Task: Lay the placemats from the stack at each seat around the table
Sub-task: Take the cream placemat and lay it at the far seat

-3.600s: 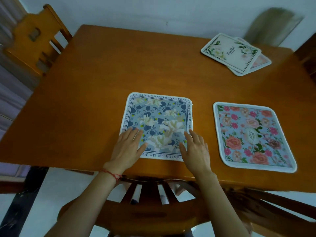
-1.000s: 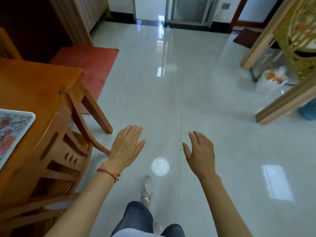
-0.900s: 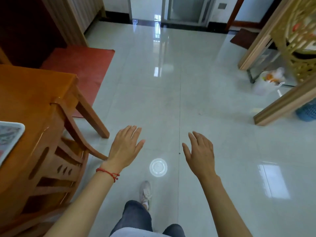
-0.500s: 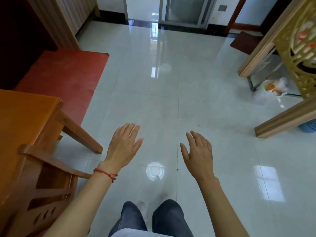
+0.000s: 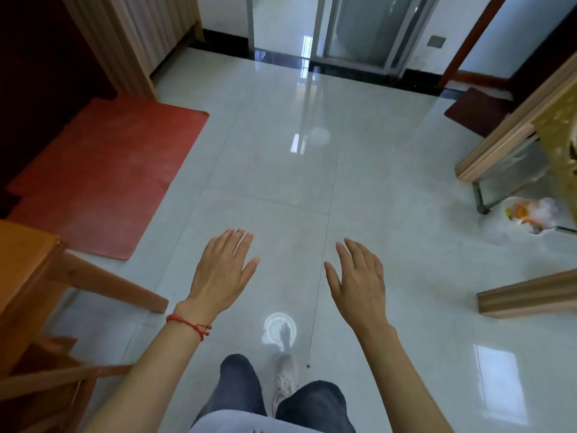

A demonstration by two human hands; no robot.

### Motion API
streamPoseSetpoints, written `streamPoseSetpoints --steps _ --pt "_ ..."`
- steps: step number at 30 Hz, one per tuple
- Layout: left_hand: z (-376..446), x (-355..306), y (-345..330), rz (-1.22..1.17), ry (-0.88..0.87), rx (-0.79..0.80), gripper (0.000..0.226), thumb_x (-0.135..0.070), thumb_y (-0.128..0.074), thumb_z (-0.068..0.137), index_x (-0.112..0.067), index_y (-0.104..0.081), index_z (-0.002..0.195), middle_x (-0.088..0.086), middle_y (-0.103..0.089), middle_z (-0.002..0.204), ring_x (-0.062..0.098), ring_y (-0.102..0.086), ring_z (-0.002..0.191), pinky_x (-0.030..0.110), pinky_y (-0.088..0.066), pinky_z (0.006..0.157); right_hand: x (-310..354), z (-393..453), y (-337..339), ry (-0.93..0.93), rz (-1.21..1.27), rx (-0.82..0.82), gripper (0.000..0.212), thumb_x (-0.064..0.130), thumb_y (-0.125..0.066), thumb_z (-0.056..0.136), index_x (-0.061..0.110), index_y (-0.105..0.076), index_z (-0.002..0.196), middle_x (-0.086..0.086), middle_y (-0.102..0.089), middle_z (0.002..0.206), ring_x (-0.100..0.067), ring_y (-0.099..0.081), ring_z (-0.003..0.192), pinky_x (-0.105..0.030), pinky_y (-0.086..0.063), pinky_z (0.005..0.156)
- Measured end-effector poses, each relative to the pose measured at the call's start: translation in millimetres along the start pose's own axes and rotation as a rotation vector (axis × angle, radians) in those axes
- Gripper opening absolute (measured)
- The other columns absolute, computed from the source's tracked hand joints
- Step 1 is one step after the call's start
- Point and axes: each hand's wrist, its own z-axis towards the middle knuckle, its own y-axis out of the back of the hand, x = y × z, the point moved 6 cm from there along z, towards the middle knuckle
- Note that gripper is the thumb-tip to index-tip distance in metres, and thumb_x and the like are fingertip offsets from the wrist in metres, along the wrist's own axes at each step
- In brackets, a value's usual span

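Observation:
No placemat is in view at this moment. My left hand (image 5: pixel 223 270), with a red string on its wrist, floats palm down over the pale tiled floor with its fingers spread and nothing in it. My right hand (image 5: pixel 359 279) hangs the same way a little to the right, also holding nothing. Only a corner of the orange wooden table (image 5: pixel 22 254) shows at the left edge, with one slanted table leg (image 5: pixel 112 284) reaching out across the floor.
A wooden chair (image 5: pixel 40 379) stands at the lower left beside the table. A red floor mat (image 5: pixel 103 179) lies ahead on the left. On the right are wooden frames (image 5: pixel 527 296) and a white plastic bag (image 5: pixel 527 217). My legs and one shoe (image 5: pixel 285 382) show below.
I have turned away from the table where both hands pressed on the blue placemat. Over the last second the table and chair slid further left and the floral placemat left the view.

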Motion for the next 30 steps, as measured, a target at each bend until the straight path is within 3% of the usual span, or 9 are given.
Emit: streamPoseSetpoints --steps 5,10,18,23,26,30 --pt "53 14 1 -0.008 0.046 0.012 0.07 -0.046 -0.009 0.099 0.0 -0.059 0.119 0.018 -0.063 0.118 0.035 -0.06 0.109 0.048 -0.048 0.09 -6 60 -19 0.024 0.049 0.017 0.044 0.038 -0.038 0.092 0.006 -0.062 0.111 -0.012 -0.064 0.115 -0.029 -0.059 0.108 -0.036 -0.032 0.096" --pt "117 40 3 -0.003 0.061 0.021 0.071 -0.046 -0.008 0.099 -0.001 -0.06 0.118 0.017 -0.064 0.116 0.034 -0.061 0.107 0.047 -0.049 0.088 -1 129 -49 0.017 0.065 0.065 0.057 0.044 -0.021 0.097 0.007 -0.062 0.112 -0.012 -0.064 0.116 -0.029 -0.059 0.108 -0.035 -0.031 0.097" --pt "225 111 21 0.007 0.126 -0.015 0.071 -0.045 -0.009 0.099 0.0 -0.06 0.118 0.018 -0.064 0.117 0.035 -0.061 0.108 0.048 -0.049 0.088 30 261 -94 0.044 0.075 0.071 0.059 0.046 -0.02 0.097 0.007 -0.062 0.112 -0.012 -0.064 0.115 -0.029 -0.06 0.108 -0.034 -0.03 0.096" --pt "269 154 28 0.003 0.192 -0.021 0.07 -0.045 -0.009 0.099 -0.001 -0.059 0.119 0.018 -0.063 0.119 0.034 -0.06 0.11 0.049 -0.048 0.089 56 325 -118 0.086 0.098 0.087 0.055 0.044 -0.025 0.096 0.007 -0.062 0.112 -0.011 -0.064 0.117 -0.028 -0.059 0.109 -0.038 -0.043 0.095" --pt "288 179 28 -0.005 0.264 -0.022 0.07 -0.046 -0.009 0.098 -0.002 -0.058 0.12 0.018 -0.062 0.121 0.035 -0.059 0.112 0.05 -0.047 0.09 75 359 -131 0.157 0.125 0.095 0.059 0.045 -0.02 0.097 0.007 -0.062 0.113 -0.011 -0.064 0.117 -0.028 -0.059 0.11 -0.039 -0.044 0.094" --pt "308 212 32 -0.021 0.387 -0.045 0.07 -0.046 -0.009 0.098 -0.002 -0.059 0.119 0.018 -0.062 0.12 0.035 -0.06 0.11 0.05 -0.047 0.09 105 410 -155 0.282 0.15 0.11 0.05 0.042 -0.031 0.094 0.008 -0.062 0.113 -0.011 -0.064 0.117 -0.028 -0.059 0.11 -0.037 -0.04 0.096"
